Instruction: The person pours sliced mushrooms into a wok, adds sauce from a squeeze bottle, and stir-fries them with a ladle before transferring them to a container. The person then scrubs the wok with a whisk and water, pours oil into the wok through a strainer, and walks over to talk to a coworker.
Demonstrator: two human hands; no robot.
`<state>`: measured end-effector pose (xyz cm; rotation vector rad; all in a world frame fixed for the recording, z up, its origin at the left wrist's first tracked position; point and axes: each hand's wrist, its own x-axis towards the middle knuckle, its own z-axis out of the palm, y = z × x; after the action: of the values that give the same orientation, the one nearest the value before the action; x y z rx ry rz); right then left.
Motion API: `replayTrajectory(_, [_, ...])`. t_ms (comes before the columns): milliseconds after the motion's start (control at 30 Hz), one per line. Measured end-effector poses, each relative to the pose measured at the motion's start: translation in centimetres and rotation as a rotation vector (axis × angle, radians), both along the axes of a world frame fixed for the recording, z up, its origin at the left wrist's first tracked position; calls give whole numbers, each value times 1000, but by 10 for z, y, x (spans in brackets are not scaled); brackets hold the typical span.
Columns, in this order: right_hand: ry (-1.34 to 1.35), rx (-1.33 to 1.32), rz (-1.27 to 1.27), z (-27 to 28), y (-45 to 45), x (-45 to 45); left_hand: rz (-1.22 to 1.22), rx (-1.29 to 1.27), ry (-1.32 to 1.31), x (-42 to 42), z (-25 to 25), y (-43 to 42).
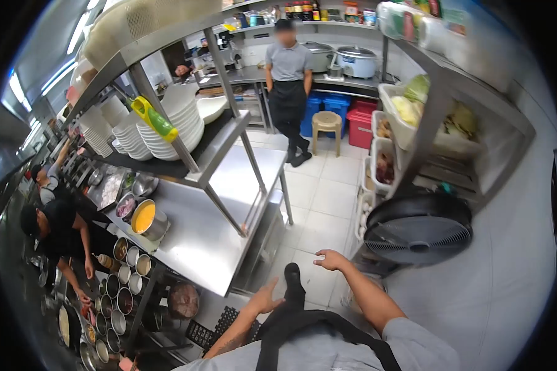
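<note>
My left hand hangs in front of my body, fingers stretched out, holding nothing. It is nearest to the corner of the steel worktable but apart from it. Out ahead over the tiled floor is my right hand, also bare, with its fingers apart. To its right stands a large black fan, which it does not touch. A metal pot of orange-yellow liquid rests on the worktable, beside a smaller bowl.
Stacked white plates fill the shelf on the left. A person in a grey shirt stands at the back near a stool. Produce bins line the right side. Another person works by several metal containers.
</note>
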<state>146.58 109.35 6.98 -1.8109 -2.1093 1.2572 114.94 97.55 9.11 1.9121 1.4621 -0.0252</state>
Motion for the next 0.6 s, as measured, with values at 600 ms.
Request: replayTrajectory(600, [383, -105, 65, 94, 409, -129, 405, -198, -476, 18, 54, 372])
